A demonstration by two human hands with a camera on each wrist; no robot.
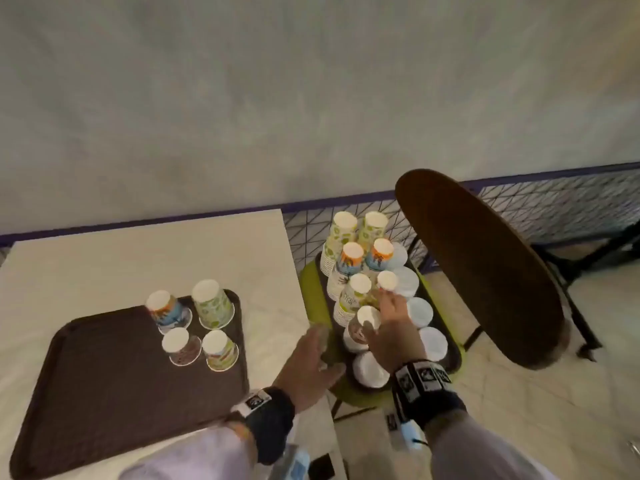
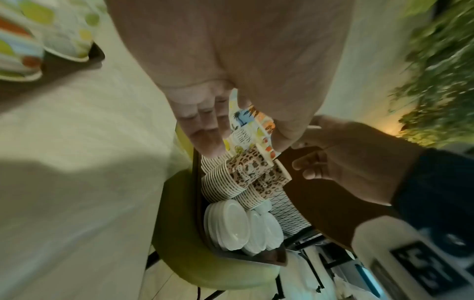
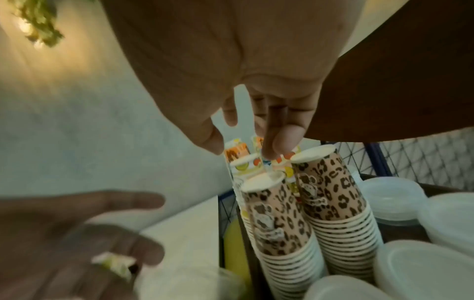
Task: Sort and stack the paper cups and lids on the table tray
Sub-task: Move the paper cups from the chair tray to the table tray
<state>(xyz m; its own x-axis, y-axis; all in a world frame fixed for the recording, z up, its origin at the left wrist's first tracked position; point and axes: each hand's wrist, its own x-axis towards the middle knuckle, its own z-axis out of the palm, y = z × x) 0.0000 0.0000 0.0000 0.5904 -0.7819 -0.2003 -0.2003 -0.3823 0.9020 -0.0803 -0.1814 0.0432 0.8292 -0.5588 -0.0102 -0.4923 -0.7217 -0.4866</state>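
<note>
A brown table tray lies on the white table and holds several upside-down paper cups: an orange-blue one, a green one, a leopard one and a striped one. To the right, a second tray on a green chair seat carries tall cup stacks, among them leopard stacks, and white lid stacks. My right hand hovers over the cup stacks, fingers spread, fingertips at a colourful stack's top. My left hand is spread open beside the chair tray, holding nothing.
A dark brown chair back rises just right of the chair tray. A grey wall and a wire-mesh panel stand behind. The left and near parts of the table tray are bare. More lids lie at the chair tray's near end.
</note>
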